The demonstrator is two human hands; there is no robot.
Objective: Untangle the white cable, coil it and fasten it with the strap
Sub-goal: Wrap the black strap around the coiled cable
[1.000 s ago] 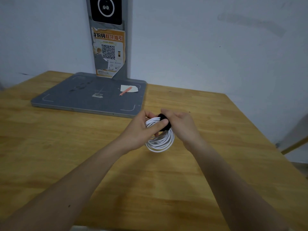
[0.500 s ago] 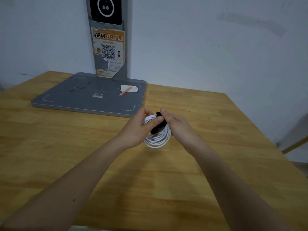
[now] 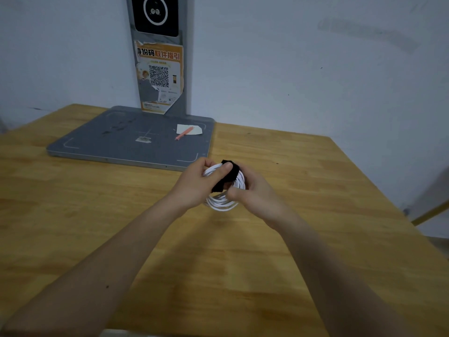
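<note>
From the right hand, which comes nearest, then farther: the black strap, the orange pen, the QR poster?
1. Black strap: touching the right hand, around the cable.
2. Orange pen: on the grey pad, beyond the hands.
3. QR poster: on the post, farthest back.

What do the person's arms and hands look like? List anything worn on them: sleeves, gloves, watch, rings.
Both forearms are bare along all that shows, with no sleeves in view. The left hand and right hand wear no gloves. No watch or band shows on either wrist, and no ring shows on the visible fingers. A small dark spot marks the left forearm.
</note>
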